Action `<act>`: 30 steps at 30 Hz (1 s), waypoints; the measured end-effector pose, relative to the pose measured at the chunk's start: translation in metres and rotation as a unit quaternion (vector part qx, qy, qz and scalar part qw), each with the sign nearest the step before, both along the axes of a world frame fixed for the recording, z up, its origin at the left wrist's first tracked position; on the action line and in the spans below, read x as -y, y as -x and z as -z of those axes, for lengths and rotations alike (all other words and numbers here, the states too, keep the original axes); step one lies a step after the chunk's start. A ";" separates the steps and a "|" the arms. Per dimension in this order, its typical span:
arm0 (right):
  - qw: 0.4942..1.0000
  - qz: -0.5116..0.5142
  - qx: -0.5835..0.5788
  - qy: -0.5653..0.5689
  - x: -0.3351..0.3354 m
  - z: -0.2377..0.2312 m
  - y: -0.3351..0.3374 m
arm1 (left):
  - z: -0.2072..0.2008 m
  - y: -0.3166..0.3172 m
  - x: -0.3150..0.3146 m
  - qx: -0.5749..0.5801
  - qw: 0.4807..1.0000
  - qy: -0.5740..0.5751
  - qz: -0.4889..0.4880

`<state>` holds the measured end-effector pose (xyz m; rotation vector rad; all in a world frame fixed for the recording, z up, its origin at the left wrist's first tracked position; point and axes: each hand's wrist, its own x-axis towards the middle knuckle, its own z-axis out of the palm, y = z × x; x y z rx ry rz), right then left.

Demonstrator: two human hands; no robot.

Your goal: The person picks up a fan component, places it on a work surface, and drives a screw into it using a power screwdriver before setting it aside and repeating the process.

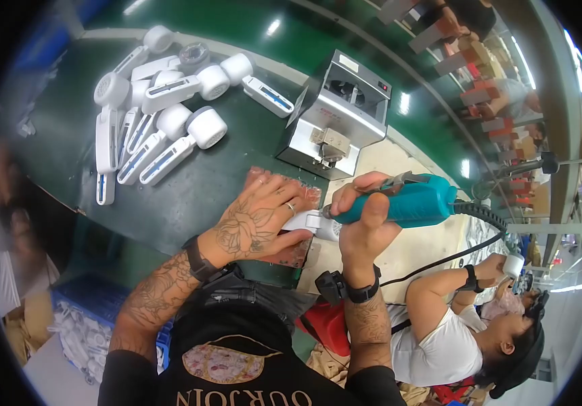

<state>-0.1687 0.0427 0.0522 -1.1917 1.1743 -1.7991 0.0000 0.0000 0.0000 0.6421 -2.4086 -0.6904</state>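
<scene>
The left hand lies flat, fingers spread and pressed down on a white plastic handheld unit, which rests on a reddish patterned mat on the dark green worktop; the splayed palm looks placed to pin the piece so it cannot twist. Only the end of the unit shows, poking out beyond the fingertips toward the right hand. Its long axis seems to run left to right under the palm, though most of it is hidden.

The right hand is closed in a full fist round a teal electric screwdriver, thumb over the top. The tool lies nearly level, its tip pointing left and meeting the exposed end of the white piece just beyond the left fingertips, its black coiled cable trailing off right.

Well beyond the left fingers lies a heap of about 8 similar white round-headed units. Beyond the right fingers stands a grey metal benchtop machine. A seated person in a white shirt works to the right
</scene>
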 end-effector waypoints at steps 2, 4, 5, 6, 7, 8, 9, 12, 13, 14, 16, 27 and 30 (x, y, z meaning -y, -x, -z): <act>1.000 -0.007 -0.003 0.000 -0.001 0.002 0.000 | 0.001 0.001 -0.001 0.002 1.000 0.008 -0.001; 1.000 -0.010 0.000 0.009 0.002 0.006 -0.002 | 0.003 0.002 -0.001 0.002 1.000 0.004 -0.006; 1.000 -0.013 0.003 0.019 0.005 0.008 -0.002 | 0.004 0.003 0.000 0.001 1.000 0.003 -0.011; 1.000 -0.011 0.005 0.014 0.004 0.009 -0.001 | 0.003 0.003 -0.001 0.003 1.000 -0.003 -0.009; 1.000 -0.021 0.005 0.007 0.005 0.009 0.001 | 0.002 0.003 0.000 0.011 1.000 -0.008 -0.003; 0.999 -0.032 0.005 0.000 0.004 0.010 0.002 | 0.001 0.003 -0.001 0.018 1.000 -0.013 0.002; 1.000 -0.031 0.006 -0.001 0.003 0.010 0.002 | 0.001 0.003 -0.002 0.019 1.000 -0.013 0.002; 1.000 -0.024 0.012 -0.006 0.003 0.011 0.002 | 0.001 0.004 -0.002 0.013 1.000 -0.025 -0.007; 1.000 -0.015 0.014 -0.004 0.003 0.012 0.002 | 0.000 0.004 -0.002 0.005 1.000 -0.002 -0.020; 1.000 -0.007 0.017 -0.002 0.004 0.011 0.001 | 0.000 0.004 -0.001 -0.004 0.999 0.023 -0.032; 1.000 -0.007 0.003 -0.007 0.008 0.005 0.003 | 0.003 0.004 0.001 -0.010 0.999 0.019 -0.030; 0.993 0.034 -0.049 0.101 0.074 -0.001 0.000 | 0.000 -0.001 -0.005 -0.021 1.000 -0.006 0.001; 0.995 0.031 -0.031 0.086 0.071 -0.003 0.001 | 0.000 0.000 -0.005 -0.020 1.000 0.019 -0.010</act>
